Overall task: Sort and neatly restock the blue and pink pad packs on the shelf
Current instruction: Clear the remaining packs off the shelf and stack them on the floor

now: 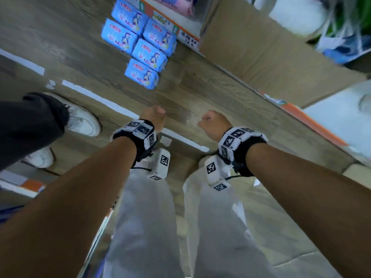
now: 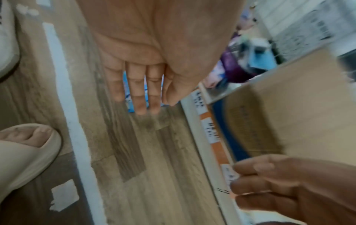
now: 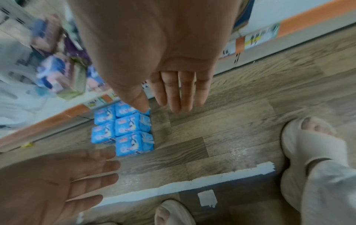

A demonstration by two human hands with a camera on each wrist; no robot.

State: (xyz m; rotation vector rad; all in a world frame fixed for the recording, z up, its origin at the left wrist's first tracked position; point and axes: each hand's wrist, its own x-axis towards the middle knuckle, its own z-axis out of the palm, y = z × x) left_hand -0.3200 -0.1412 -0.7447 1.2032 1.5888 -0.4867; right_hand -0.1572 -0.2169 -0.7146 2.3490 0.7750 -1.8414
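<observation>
You are reaching with both hands empty: your left hand and right hand are hanging with fingers straight and loosely spread. The blue pad packs are lying in a block on the floor beyond your fingertips, beside the shelf edge. I judge you are needing to bend and gather them. Pink packs are cropped and blurred.

blue pad packs: 5 | hands: 2 | cardboard box: 1
</observation>
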